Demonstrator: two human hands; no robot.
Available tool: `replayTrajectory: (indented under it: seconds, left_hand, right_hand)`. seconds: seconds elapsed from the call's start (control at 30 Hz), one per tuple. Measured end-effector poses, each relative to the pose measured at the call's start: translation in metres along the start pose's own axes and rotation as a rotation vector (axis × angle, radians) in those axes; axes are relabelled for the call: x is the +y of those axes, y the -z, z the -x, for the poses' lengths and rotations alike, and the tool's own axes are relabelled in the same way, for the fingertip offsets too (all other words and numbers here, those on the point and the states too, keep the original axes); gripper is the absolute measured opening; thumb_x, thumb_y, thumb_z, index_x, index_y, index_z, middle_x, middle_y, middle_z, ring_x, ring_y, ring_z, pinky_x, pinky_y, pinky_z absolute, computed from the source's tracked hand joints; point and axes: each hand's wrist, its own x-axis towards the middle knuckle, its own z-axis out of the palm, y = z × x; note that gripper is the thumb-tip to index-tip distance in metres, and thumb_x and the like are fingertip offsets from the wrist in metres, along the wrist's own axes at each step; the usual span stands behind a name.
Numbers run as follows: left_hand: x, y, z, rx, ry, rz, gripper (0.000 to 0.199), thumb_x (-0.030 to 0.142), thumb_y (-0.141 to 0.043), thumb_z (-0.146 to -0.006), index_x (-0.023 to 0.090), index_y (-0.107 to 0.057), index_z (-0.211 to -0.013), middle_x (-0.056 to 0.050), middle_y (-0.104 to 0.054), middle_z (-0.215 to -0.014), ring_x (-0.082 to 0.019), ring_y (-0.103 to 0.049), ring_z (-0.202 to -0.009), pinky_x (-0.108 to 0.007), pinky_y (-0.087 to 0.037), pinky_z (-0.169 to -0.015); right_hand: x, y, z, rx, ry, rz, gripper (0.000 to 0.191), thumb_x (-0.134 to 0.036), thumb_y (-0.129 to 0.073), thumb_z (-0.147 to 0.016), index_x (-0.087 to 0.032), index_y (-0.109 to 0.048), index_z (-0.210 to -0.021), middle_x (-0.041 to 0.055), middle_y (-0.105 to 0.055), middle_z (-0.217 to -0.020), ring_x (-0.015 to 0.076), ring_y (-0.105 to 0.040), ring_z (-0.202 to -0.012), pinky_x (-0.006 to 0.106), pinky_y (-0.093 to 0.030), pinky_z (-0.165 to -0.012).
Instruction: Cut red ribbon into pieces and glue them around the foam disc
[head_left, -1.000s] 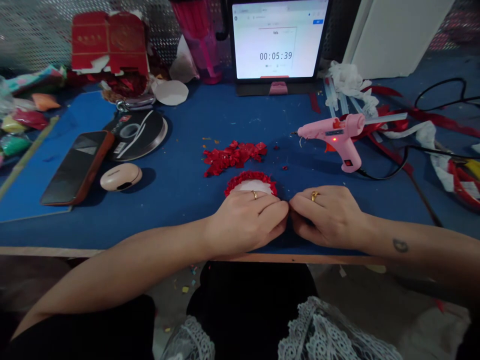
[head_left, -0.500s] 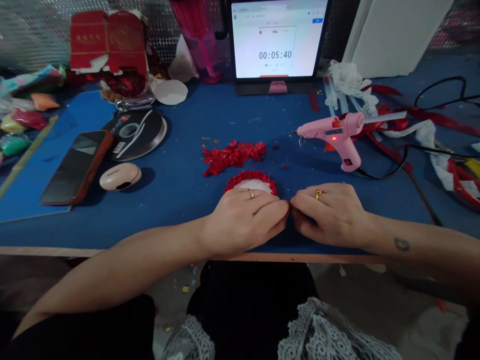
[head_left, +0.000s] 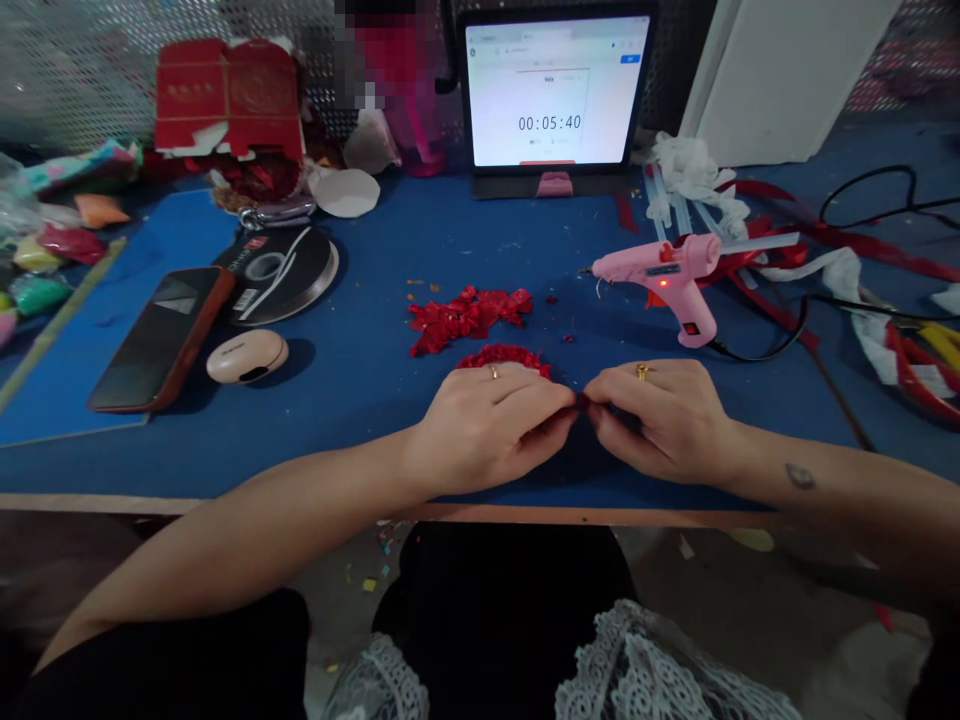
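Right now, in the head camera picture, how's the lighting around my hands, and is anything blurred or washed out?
In the head view, the light is dim; the left hand and right hand cast a dark shadow on the blue tabletop. The tablet screen glows brightest, and a pink cup near the top edge is blocky and pixelated.

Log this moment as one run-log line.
left hand: over red-edged round disc | right hand: fingertips pinching small red scrap with left | nearby: crumpled red paper bits; pink glue gun
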Motion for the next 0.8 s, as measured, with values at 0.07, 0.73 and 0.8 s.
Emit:
replayTrajectory:
  seconds: [0.07,0.73,0.8]
  left_hand:
    - [0.0,-0.0002,0.0002,-0.004,-0.001,-0.001,0.002,0.017,-0.063,-0.084,0.015,-0.064,-0.085,0.0,-0.071,-0.074,-0.009,-0.068,-0.067,-0.018,-0.055,-0.069]
    - [-0.0001,0.0029,-0.0045,-0.116,0.014,0.152,0.02,0.011,-0.053,-0.085,0.017,-0.059,-0.066,0.002,-0.064,-0.061,-0.007,-0.058,-0.056,-0.018,-0.046,-0.054]
    - [0.0,0.0038,-0.0052,-0.123,0.018,0.16,0.021,0.011,-0.053,-0.085,0.017,-0.059,-0.066,0.002,-0.064,-0.061,-0.007,-0.057,-0.056,-0.017,-0.045,-0.053]
  right_hand:
    - [0.0004,-0.0002,-0.0005,-0.025,0.008,-0.014,0.013,-0.014,-0.045,-0.087,-0.017,-0.055,-0.079,-0.002,-0.06,-0.058,0.0105,-0.057,-0.05,0.023,-0.04,-0.05]
    - [-0.0024,-0.0016,-0.0002,-0.11,0.071,-0.076,0.019,-0.011,-0.039,-0.086,-0.019,-0.048,-0.071,-0.0032,-0.053,-0.057,0.0098,-0.044,-0.049,0.024,-0.032,-0.05]
    - [-0.0013,-0.002,0.0005,-0.117,0.064,-0.092,0.018,-0.012,-0.039,-0.087,-0.019,-0.049,-0.073,-0.0029,-0.054,-0.058,0.0098,-0.045,-0.049,0.024,-0.032,-0.05]
